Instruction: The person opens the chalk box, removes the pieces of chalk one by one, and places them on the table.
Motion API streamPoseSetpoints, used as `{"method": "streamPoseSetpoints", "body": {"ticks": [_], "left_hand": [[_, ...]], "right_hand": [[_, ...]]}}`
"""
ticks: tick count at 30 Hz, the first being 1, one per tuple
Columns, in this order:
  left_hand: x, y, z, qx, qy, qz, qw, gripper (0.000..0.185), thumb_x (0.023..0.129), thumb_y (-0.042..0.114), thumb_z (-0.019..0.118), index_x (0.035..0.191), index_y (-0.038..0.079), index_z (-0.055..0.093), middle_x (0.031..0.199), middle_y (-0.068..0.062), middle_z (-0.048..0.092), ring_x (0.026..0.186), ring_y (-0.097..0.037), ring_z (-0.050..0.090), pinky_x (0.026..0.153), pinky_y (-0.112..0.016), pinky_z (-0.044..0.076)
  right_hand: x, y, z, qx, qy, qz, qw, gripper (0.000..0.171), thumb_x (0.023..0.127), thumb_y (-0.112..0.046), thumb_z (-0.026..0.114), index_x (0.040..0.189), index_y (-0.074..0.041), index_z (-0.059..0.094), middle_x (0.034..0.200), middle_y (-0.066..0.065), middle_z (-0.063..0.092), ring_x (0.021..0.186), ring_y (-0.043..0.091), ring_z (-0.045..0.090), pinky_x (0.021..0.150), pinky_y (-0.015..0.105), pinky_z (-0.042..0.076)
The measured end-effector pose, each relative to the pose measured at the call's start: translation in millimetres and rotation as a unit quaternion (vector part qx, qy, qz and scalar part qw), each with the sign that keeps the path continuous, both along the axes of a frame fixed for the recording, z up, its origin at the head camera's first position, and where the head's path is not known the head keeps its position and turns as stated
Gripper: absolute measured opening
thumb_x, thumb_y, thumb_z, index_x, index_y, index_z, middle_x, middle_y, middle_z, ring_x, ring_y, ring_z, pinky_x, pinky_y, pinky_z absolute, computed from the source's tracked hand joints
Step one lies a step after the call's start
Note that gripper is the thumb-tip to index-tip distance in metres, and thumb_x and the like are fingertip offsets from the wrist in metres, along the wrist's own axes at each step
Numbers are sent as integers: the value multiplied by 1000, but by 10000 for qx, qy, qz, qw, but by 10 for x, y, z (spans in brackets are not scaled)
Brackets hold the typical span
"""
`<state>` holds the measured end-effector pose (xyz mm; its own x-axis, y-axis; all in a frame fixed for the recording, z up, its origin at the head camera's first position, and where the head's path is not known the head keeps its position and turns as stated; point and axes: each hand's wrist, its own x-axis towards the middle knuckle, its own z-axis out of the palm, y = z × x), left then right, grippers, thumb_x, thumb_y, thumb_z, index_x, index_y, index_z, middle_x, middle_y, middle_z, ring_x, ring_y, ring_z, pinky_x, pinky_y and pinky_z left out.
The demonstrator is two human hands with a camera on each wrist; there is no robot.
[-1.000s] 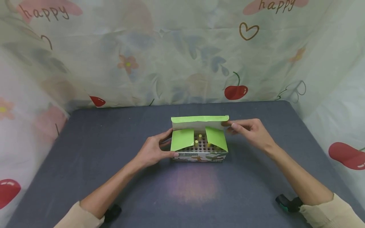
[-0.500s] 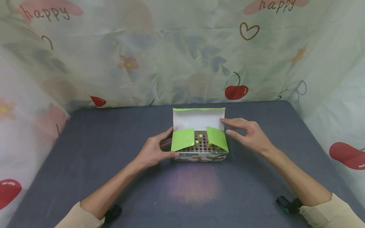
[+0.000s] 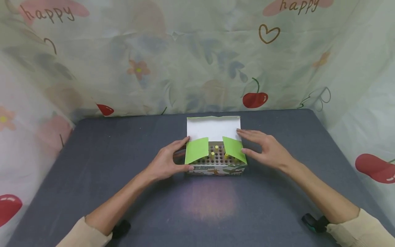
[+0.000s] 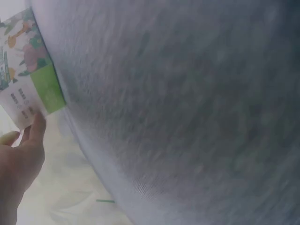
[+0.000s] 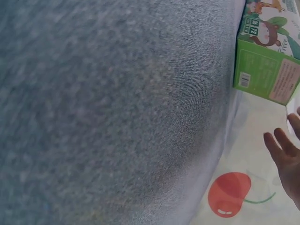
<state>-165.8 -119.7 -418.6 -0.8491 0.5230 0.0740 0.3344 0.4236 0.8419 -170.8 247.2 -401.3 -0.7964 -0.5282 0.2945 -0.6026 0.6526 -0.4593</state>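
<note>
The left hand [image 3: 165, 164] holds the left end of a small carton [image 3: 216, 168], thumb along the near edge and fingers curled round the far corner, so the box is pinned between them on the grey table [image 3: 92, 151]. The right hand [image 3: 267, 151] lies just off the carton's right end with its fingers straight and spread; the index tip touches the right edge of the raised lid [image 3: 213, 128], and the hand grips nothing.

The carton sits between the two hands, a little ahead of them. Its lid stands up and leans away, white inside. Two green side flaps [image 3: 197, 150] slant inward over a brown perforated tray [image 3: 218, 157] (a few yellow-tipped pieces poke out of the holes; what they are is too small to tell).

The step in hand looks like opening the box fully. To do it well, the left hand should keep its steadying hold low on the wall, while the right hand folds the lid right back along its crease and then turns each flap outward by its free edge, without snagging the yellow tips.

Readable writing: "happy" [image 3: 49, 14] twice on the cherry-printed backdrop cloth. The carton's printed panels, seen by the wrist cameras, carry small text that is too blurred to read.
</note>
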Motion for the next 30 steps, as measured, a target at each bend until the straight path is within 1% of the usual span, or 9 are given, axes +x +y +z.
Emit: {"method": "streamPoseSetpoints", "body": {"ticks": [3, 6, 9, 12, 15, 19, 25, 30], "left_hand": [[-24, 8, 40, -401, 142, -74, 9991, 97, 81, 28, 85, 158, 17, 27, 148, -12, 42, 131, -30, 51, 105, -41, 50], [-52, 18, 61, -726, 287, -115, 9969, 99, 82, 35, 84, 159, 18, 25, 148, -12, 41, 132, -29, 50, 108, -42, 47], [-76, 29, 60, -915, 345, -158, 9951, 100, 82, 39, 82, 160, 18, 22, 149, -13, 41, 132, -28, 49, 108, -43, 46], [-88, 36, 50, -1072, 402, -166, 9933, 99, 83, 43, 80, 160, 19, 22, 150, -13, 41, 133, -30, 48, 106, -47, 46], [-92, 39, 34, -1123, 401, -146, 9928, 98, 84, 44, 79, 160, 20, 22, 151, -13, 40, 133, -31, 48, 105, -51, 46], [-91, 36, 16, -1062, 309, -90, 9938, 97, 83, 45, 79, 160, 22, 24, 152, -12, 39, 134, -30, 47, 106, -52, 45], [-79, 25, 4, -1165, 319, -14, 9927, 95, 84, 46, 78, 159, 26, 24, 155, -10, 37, 140, -31, 39, 106, -56, 43], [-88, 27, -4, -1284, 342, -75, 9911, 93, 86, 49, 75, 160, 27, 24, 157, -11, 34, 143, -33, 35, 107, -60, 40]], "right_hand": [[10, 4, -20, 204, 132, 124, 9996, 66, 91, -32, 74, 148, -10, 50, 154, 7, 43, 141, 32, 39, 111, 60, 35], [19, 2, -37, 404, 178, 168, 9989, 70, 90, -35, 73, 150, -9, 46, 159, 6, 35, 144, 32, 33, 112, 60, 34], [29, 1, -51, 578, 37, 133, 9982, 73, 93, -40, 70, 153, -11, 41, 162, 5, 28, 147, 30, 28, 113, 60, 32], [40, 2, -65, 696, -150, 64, 9974, 73, 94, -43, 66, 155, -13, 38, 163, 3, 25, 148, 30, 24, 114, 60, 31], [49, 5, -82, 782, -266, 2, 9966, 73, 95, -45, 64, 156, -14, 36, 163, 3, 25, 148, 31, 24, 114, 61, 30], [56, 0, -99, 826, -369, -49, 9959, 74, 96, -46, 62, 156, -15, 34, 163, 3, 26, 148, 32, 25, 115, 60, 29], [59, -10, -124, 725, -458, -37, 9963, 73, 97, -46, 61, 157, -17, 33, 162, 1, 28, 148, 30, 26, 116, 59, 29], [71, -1, -137, 757, -448, -67, 9961, 73, 96, -46, 61, 157, -16, 33, 162, 2, 29, 148, 31, 26, 116, 58, 28]]}}
